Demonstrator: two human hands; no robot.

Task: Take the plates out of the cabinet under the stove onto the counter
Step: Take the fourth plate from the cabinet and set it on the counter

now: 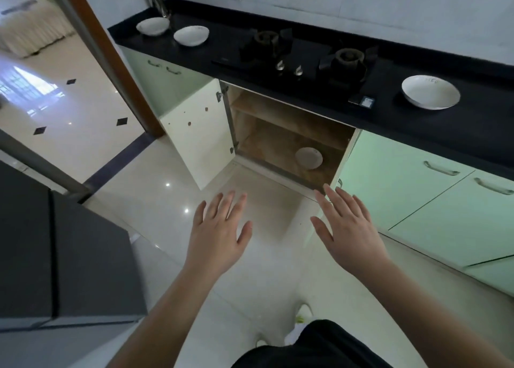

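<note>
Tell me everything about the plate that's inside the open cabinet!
The plate is round and white, smooth like china, with a few tiny dark marks near its rim. It lies flat and face up, alone on the brown wooden bottom shelf of the cabinet under the stove, toward the right side. Nothing touches it but the shelf. Both hands, left hand and right hand, are outside the cabinet, open and empty.

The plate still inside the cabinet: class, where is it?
In the head view, the plate lies on the cabinet floor, right of centre, under the stove.
</note>
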